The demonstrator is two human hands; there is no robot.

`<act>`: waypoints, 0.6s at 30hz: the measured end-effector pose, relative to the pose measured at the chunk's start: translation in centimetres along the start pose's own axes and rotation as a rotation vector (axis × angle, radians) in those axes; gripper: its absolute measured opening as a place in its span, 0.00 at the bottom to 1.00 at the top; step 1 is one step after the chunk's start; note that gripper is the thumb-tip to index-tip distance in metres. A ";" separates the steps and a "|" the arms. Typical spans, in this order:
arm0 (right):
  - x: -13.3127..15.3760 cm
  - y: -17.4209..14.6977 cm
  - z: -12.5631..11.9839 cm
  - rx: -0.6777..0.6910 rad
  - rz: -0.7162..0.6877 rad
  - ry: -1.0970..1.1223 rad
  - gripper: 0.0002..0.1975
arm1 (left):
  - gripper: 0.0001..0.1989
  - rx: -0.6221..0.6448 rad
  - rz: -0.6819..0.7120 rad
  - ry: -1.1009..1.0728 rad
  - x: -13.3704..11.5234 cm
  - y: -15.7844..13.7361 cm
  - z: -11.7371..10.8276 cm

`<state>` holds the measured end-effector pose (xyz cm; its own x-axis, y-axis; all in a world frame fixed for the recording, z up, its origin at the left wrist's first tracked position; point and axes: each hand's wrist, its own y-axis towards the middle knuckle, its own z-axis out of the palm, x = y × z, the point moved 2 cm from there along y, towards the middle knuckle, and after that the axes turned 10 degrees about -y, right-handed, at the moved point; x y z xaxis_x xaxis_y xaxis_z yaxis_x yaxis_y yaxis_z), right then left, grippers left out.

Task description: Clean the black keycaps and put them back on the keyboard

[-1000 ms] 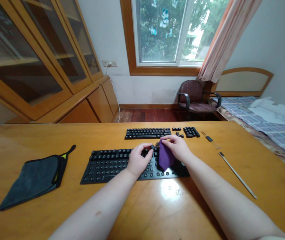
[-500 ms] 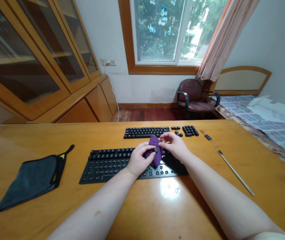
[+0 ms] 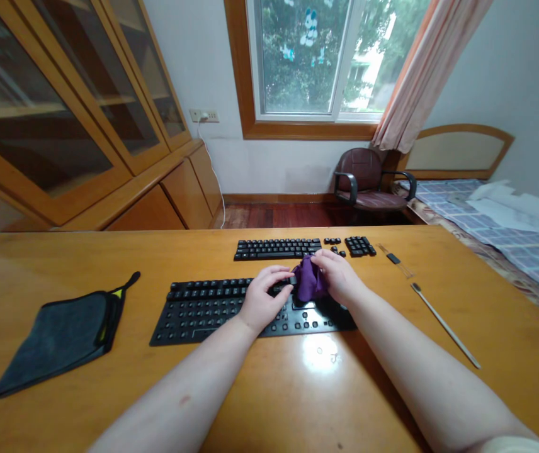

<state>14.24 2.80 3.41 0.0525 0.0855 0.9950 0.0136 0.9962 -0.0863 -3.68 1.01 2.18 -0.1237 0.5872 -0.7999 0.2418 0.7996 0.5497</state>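
Over the keyboard base [image 3: 203,318], my left hand [image 3: 266,297] pinches a small black keycap [image 3: 293,280] between thumb and fingertips. My right hand [image 3: 338,274] grips a bunched purple cloth [image 3: 311,280], which hangs just to the right of the keycap. The keyboard's upper rows still carry caps, while bare switches show across much of its lower part. Loose black keycaps [image 3: 276,249] are lined up in blocks behind the keyboard. Part of the base is hidden under my hands and the cloth.
A folded dark grey cloth [image 3: 66,340] lies on the desk at the left. On the right are a wire keycap puller [image 3: 393,258] and a thin brush [image 3: 444,324]. Behind the desk stand a brown armchair [image 3: 364,179] and a bed [image 3: 468,201].
The purple cloth has come away from the keycap and moved right with my right hand, bunching up. My left hand stays nearly in place with the keycap.
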 end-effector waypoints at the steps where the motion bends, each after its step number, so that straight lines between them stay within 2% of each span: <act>1: -0.1 0.0 0.2 0.005 -0.009 0.021 0.12 | 0.09 0.027 0.009 0.004 -0.3 0.0 0.0; 6: 0.2 -0.4 1.0 -0.018 -0.106 0.129 0.16 | 0.09 0.148 0.045 0.004 -1.3 0.0 0.0; 9: 0.3 -0.6 1.1 -0.013 -0.137 0.065 0.21 | 0.09 0.140 0.026 0.032 -1.1 -0.1 0.1; 12: 0.1 -0.4 0.3 -0.114 -0.156 -0.046 0.13 | 0.08 0.080 0.023 0.076 -0.9 -0.2 0.0; 15: -0.3 -0.2 -0.2 -0.115 -0.019 -0.127 0.10 | 0.08 0.070 0.052 0.089 -1.0 -0.1 -0.1; 18: -0.3 -0.2 -0.1 0.009 0.079 -0.204 0.13 | 0.07 0.112 0.093 0.065 -1.3 -0.1 -0.1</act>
<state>14.32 2.60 3.16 -0.1501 0.1641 0.9750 0.0089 0.9863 -0.1646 -3.67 0.14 3.21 -0.1573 0.6680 -0.7273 0.3603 0.7246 0.5875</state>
